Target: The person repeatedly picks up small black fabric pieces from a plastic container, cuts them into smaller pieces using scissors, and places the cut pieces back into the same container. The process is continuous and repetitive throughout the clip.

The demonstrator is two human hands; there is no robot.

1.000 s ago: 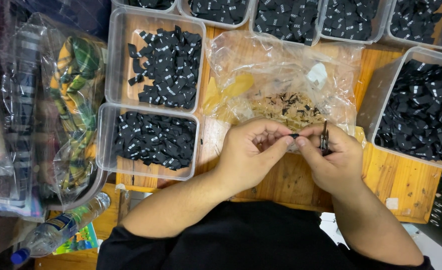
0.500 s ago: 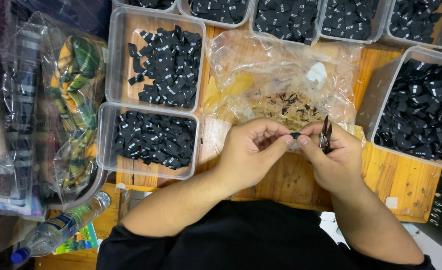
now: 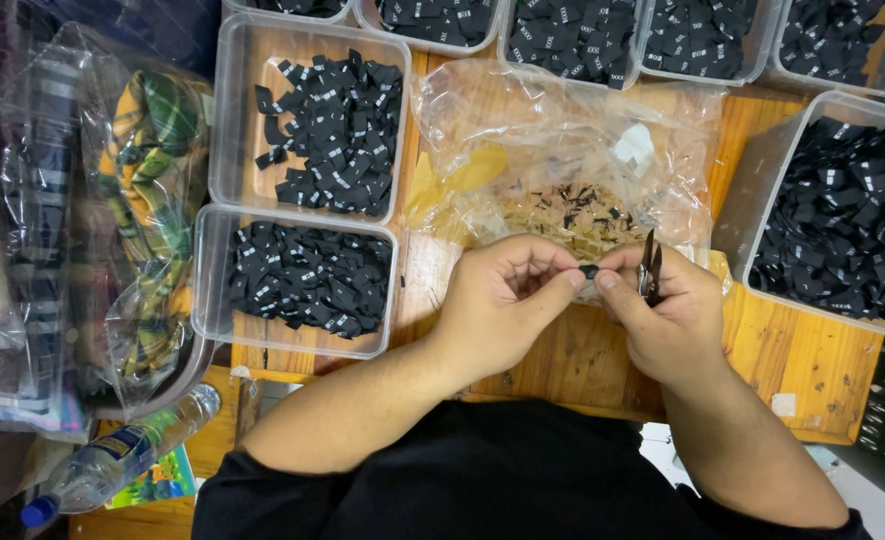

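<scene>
Both hands meet over the table's [image 3: 813, 360] near edge. The left hand [image 3: 503, 305] and right hand [image 3: 663, 320] pinch one small black tag [image 3: 590, 271] between fingertips — the right also grips dark snips [image 3: 649, 268]. Behind them lies a clear bag [image 3: 563, 140] of clippings. Clear tubs [image 3: 308, 130] at the left and far edges hold heaps of black tags — one more tub [image 3: 823, 200] at the right.

Bright, even overhead light; soft shadows under hands [image 3: 583, 300]. Glare on plastic bag [image 3: 563, 130] & bin rims. Sharp centre, slight wide-angle bend at edges.
</scene>
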